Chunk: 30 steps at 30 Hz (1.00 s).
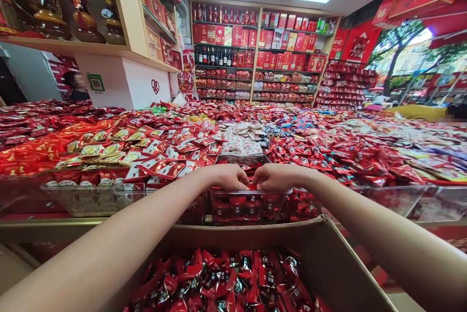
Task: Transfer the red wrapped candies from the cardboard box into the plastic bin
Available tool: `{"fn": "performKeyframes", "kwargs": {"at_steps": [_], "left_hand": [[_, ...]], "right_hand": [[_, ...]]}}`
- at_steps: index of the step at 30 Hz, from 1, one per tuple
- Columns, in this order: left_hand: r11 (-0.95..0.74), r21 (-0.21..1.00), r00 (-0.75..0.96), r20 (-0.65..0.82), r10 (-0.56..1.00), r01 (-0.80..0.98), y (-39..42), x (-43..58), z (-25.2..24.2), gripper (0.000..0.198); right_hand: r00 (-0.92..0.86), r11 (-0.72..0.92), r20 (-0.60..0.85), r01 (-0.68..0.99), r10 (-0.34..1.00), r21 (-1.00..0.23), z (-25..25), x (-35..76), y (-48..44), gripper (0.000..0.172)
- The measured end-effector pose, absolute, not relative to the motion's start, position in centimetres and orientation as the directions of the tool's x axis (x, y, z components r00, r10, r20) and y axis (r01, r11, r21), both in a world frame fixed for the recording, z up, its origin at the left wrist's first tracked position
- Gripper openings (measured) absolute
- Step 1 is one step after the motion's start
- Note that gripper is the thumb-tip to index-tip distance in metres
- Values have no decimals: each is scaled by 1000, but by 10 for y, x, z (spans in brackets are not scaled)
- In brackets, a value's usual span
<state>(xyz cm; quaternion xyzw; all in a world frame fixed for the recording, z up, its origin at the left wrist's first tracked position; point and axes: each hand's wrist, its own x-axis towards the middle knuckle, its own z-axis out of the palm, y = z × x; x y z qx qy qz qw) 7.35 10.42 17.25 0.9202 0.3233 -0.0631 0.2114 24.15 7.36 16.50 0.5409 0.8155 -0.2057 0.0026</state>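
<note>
Clear bin (272,207), front row of the surface (54,222). The bin is a see-through plastic tub with straight walls. It stands at the near edge of the surface, straight ahead of me, between like tubs to its left and right. It is partly filled with small red packets (239,202) bearing pale lettering, which show through the front wall.

Behind it, heaps of red, gold and white wrapped sweets (156,149) cover the surface as far as the shelves (255,59) on the back wall.

Below and nearer to me is an open cardboard box (339,273). Its far rim lies just in front of the bin, and it holds a loose pile of red-and-black packets (233,283).

My left hand (229,177) and right hand (273,177) sit side by side above the bin's front rim, knuckles up. The fingers of both are curled under and inward. The two sets of fingertips come together at the middle of the rim, touching or all but touching each other and resting at the rim's edge.

I cannot tell whether the fingers are clamped on the rim, pinch a packet between them, or merely rest there, because the knuckles hide the tips. Both forearms reach over the cardboard box.
</note>
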Motion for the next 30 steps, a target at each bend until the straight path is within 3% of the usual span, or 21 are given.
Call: {"fn": "performKeyframes", "kwargs": {"at_steps": [8,15,23,30], "left_hand": [[-686,293,746,-284,602,666,108,80,168,26],[-697,302,759,-300,578,650,112,79,170,30],[-702,317,769,-316,556,638,113,79,169,27],[-713,325,781,-333,528,621,109,75,174,25]], "right_hand": [[-414,257,-247,835,876,-487,155,241,72,18],[-397,208,-264,817,879,-538,155,238,71,14],[-457,282,-252,810,853,-515,155,242,70,40],[-474,321,-164,774,865,-546,149,240,63,46]]}}
